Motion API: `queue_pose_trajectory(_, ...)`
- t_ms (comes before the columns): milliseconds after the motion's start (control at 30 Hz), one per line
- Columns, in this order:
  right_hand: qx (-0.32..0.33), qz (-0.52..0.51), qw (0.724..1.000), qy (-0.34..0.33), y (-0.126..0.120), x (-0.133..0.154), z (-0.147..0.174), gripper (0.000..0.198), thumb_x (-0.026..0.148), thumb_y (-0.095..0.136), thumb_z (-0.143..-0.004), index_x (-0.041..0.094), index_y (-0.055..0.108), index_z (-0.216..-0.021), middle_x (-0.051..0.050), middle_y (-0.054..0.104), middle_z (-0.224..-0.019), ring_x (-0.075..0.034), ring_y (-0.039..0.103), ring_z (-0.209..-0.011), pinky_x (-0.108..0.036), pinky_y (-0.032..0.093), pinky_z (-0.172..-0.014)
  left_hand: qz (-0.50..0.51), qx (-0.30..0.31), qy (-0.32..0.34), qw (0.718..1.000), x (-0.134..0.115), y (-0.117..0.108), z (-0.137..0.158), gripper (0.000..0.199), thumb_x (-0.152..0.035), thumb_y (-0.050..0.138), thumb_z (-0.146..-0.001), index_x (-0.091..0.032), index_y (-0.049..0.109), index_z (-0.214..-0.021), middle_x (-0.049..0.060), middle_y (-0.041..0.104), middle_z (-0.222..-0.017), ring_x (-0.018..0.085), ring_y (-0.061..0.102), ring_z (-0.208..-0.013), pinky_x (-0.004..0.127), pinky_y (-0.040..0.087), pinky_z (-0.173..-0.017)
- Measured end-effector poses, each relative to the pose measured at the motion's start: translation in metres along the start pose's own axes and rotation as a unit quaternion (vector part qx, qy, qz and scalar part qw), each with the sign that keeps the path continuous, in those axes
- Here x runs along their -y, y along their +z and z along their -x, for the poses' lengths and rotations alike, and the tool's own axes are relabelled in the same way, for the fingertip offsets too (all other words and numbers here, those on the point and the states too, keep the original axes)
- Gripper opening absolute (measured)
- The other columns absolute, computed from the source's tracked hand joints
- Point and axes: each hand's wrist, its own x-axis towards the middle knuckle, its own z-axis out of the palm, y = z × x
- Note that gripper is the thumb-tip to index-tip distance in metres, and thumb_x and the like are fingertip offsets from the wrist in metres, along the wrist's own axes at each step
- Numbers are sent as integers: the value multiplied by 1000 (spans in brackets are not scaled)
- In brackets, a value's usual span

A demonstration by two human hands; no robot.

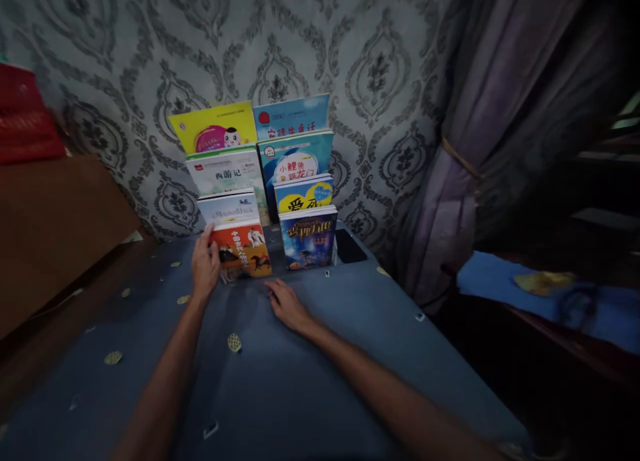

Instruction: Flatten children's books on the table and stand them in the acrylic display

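My left hand (204,268) is at the left edge of an orange book (245,251) with horse riders on its cover, the thumb over the front and the fingers along the side and upper corner. The book stands upright at the front of the left column. Just off its lower right corner is my right hand (289,306), low over the table, fingers stretched out and holding nothing. Behind the orange book rise a pale blue book (230,209), a whitish-green book (227,173) and a yellow book (213,129). A dark blue book (309,240) fronts the right column.
Behind the dark blue book stand a yellow-and-blue book (303,196), a teal book (295,158) and a light blue book (293,114). A black phone-like slab (351,246) lies to their right on the blue-covered table (280,394). A cardboard box (65,221) is left; a curtain (450,201) hangs right.
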Motion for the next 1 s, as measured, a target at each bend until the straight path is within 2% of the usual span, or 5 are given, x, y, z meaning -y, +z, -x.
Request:
queue_pose_trajectory(167,4,48,997,-61,-5,19,41,40,6,51,-87,20,66,-122,-12,60,-125,-22,60,-117,-42,49,-105,61,52,-72,994,16,-16,52,61,-24,49,-91,-24,36,-151,12,68,-123,24,68,-109,43,54,-97)
queue_pose_trajectory(267,6,83,994,-75,-6,27,59,36,7,53,-88,20,68,-118,-13,58,-129,-24,61,-118,-42,50,-105,29,21,-126,991,36,-17,85,54,-24,48,-90,-19,44,-143,13,70,-111,25,70,-98,44,55,-93)
queue_pose_trajectory(367,12,101,992,-76,-8,31,63,35,7,53,-87,19,71,-114,-13,61,-124,-23,62,-115,-42,50,-105,-5,62,-122,991,52,-18,103,41,-20,48,-87,-19,55,-127,12,71,-106,26,70,-97,44,55,-92)
queue_pose_trajectory(633,6,90,995,-47,-17,37,58,29,4,53,-87,15,74,-104,-13,66,-115,-22,64,-109,-40,50,-101,-77,117,-121,983,60,-26,103,24,-12,46,-85,-17,64,-101,12,70,-98,26,67,-97,41,51,-92)
queue_pose_trajectory(1000,-11,61,997,-34,-17,26,52,29,6,56,-84,17,77,-99,-11,70,-111,-22,66,-105,-40,49,-101,-124,163,-111,972,55,-27,108,25,-9,45,-91,-14,65,-105,14,69,-106,24,65,-102,36,48,-95)
